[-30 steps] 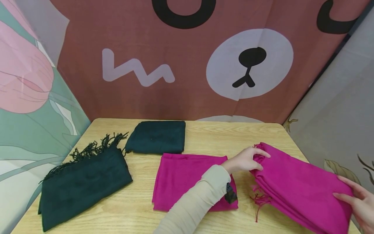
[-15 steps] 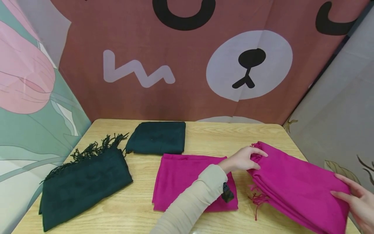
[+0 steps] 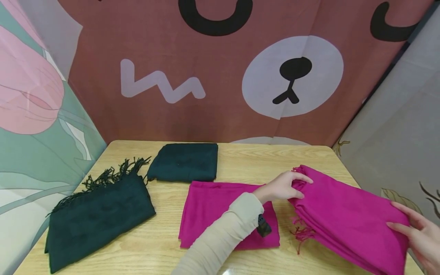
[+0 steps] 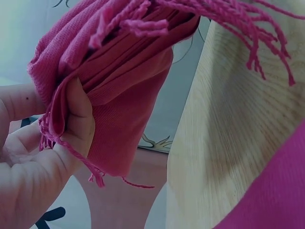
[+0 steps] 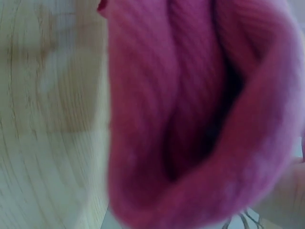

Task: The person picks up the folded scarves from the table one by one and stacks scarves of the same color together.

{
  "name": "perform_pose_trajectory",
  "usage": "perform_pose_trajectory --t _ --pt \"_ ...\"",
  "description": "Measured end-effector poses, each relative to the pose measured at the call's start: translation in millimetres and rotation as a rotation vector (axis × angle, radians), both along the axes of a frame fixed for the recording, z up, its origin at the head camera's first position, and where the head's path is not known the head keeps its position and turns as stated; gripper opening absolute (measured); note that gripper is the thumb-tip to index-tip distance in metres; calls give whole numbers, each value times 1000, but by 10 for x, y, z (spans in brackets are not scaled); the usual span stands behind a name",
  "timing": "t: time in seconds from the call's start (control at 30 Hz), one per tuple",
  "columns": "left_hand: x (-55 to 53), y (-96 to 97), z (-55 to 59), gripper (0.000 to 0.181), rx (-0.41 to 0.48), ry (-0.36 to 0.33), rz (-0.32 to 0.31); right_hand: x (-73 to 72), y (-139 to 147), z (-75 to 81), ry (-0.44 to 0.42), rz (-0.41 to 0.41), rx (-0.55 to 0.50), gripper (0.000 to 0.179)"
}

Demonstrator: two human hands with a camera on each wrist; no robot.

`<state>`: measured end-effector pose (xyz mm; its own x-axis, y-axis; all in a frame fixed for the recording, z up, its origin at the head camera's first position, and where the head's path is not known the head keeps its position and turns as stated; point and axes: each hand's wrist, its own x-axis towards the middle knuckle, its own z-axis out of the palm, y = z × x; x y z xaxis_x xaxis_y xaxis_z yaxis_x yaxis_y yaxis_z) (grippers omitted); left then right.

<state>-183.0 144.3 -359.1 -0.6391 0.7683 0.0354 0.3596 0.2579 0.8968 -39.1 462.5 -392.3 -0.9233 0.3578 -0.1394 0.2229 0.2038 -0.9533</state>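
A folded magenta fringed scarf (image 3: 347, 214) is held between my two hands at the table's right side. With thumb and fingers my left hand (image 3: 283, 187) grips its fringed left end. In the left wrist view, that hand (image 4: 43, 148) has the layered edge of the scarf (image 4: 128, 105) pinched, and tassels hang from it. At the opposite end, my right hand (image 3: 421, 233) holds the folded edge, two fingers showing on top. The right wrist view is filled by the blurred folds of the scarf (image 5: 190, 119), hiding most of that hand.
A second folded magenta cloth (image 3: 209, 214) lies mid-table, partly under my left sleeve (image 3: 220, 236). A dark green fringed scarf (image 3: 99, 217) lies at the left, and a folded dark green cloth (image 3: 185, 162) at the back. Printed fabric walls (image 3: 165, 118) enclose the wooden table (image 3: 275, 156).
Both hands and the magenta scarf between them have drifted slightly to the left. The grip stays the same, and the other cloths have not moved.
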Motion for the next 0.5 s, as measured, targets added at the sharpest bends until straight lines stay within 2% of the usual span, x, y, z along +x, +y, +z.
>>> perform_pose_trajectory --t 0.13,0.33,0.4,0.5 --pt "-3 -32 18 41 2 14 -16 16 -80 77 6 -3 -32 65" --pt "-18 -97 48 42 -21 87 -27 -17 -134 120 -21 -24 -32 76" --pt "-23 -118 49 42 -19 92 -34 -27 -144 129 -34 -27 -23 79" --pt "-27 -162 46 42 -7 96 -33 -47 -162 143 -29 -19 -64 80"
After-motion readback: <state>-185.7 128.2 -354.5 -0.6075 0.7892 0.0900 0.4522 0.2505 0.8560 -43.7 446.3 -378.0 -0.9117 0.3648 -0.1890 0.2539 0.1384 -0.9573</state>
